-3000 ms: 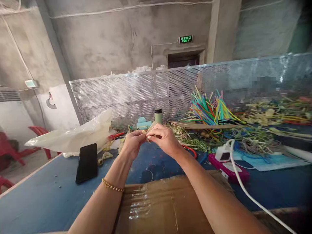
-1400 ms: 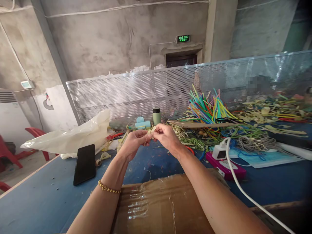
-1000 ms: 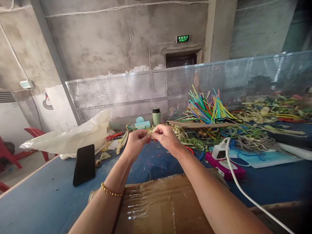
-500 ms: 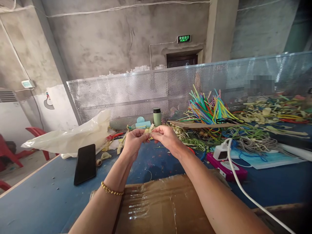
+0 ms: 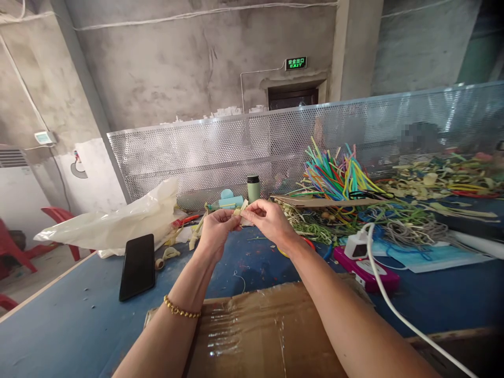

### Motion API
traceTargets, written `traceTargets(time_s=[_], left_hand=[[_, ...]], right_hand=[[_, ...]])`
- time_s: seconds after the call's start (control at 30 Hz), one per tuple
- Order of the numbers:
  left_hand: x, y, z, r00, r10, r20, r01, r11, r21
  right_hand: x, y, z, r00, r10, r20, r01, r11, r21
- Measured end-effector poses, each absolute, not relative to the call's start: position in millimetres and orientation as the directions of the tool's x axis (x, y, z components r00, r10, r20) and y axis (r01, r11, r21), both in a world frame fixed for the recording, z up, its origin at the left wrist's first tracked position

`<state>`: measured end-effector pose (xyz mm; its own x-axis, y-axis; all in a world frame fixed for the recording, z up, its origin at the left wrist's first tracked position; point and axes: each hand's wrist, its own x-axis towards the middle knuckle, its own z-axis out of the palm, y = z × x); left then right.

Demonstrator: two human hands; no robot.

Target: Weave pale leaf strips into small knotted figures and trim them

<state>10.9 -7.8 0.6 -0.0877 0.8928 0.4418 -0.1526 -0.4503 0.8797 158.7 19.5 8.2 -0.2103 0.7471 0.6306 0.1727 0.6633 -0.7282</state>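
Above the middle of the blue table, my left hand [image 5: 216, 231] is closed in a pinch on a small pale-yellow strip [image 5: 241, 208]. My right hand [image 5: 271, 221] meets it from the other side, thumb and fingers pinched at the strip's end. The fingertips of both hands almost touch and hide most of what lies between them. Just behind the hands stand a green bottle with a black lid [image 5: 254, 190] and a light-blue object [image 5: 231, 201]. Under my forearms lies a taped cardboard sheet [image 5: 252, 331].
A black phone [image 5: 137, 268] and a clear plastic bag [image 5: 118, 223] lie at left. Colourful strips [image 5: 338, 173] pile up at right, with tangled cords [image 5: 413, 233]. A magenta box [image 5: 368, 270] carries a white charger [image 5: 357, 245] and cable. A perforated metal screen [image 5: 189, 157] borders the back.
My right hand has shifted slightly, its fingers more bent over the strip's end. More of the pale-yellow strip shows between the hands. My left hand has hardly moved.
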Motion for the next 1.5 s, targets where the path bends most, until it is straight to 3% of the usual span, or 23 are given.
traceTargets(time_s=[0.2,0.47,0.7,0.83,1.0,1.17,1.37,1.5], left_hand=[[13,-10,1,-0.025,0.89,0.456,-0.08,-0.457,0.886],[11,-15,4,0.041,0.866,0.498,0.016,-0.499,0.866],[2,-7,4,-0.078,0.899,0.432,-0.117,-0.438,0.891],[0,-3,4,-0.113,0.921,0.373,-0.217,-0.389,0.895],[0,-5,7,-0.085,0.938,0.335,-0.298,-0.345,0.89],[0,-8,9,-0.055,0.948,0.313,-0.34,-0.313,0.887],[5,-8,6,-0.065,0.931,0.36,-0.258,-0.364,0.895],[11,-9,4,-0.126,0.895,0.428,-0.161,-0.444,0.881]], right_hand=[[159,23,7,-0.149,0.68,0.718,0.3,0.723,-0.623],[158,18,10,-0.148,0.663,0.734,0.365,0.726,-0.583],[165,20,7,-0.346,0.745,0.57,0.235,0.657,-0.716],[166,19,9,-0.31,0.734,0.604,0.233,0.675,-0.7],[172,10,19,-0.402,0.726,0.557,-0.059,0.587,-0.807],[176,7,22,-0.529,0.614,0.586,-0.183,0.592,-0.785],[169,6,22,-0.361,0.657,0.662,-0.138,0.664,-0.735],[163,4,20,-0.306,0.72,0.623,-0.14,0.613,-0.778]])
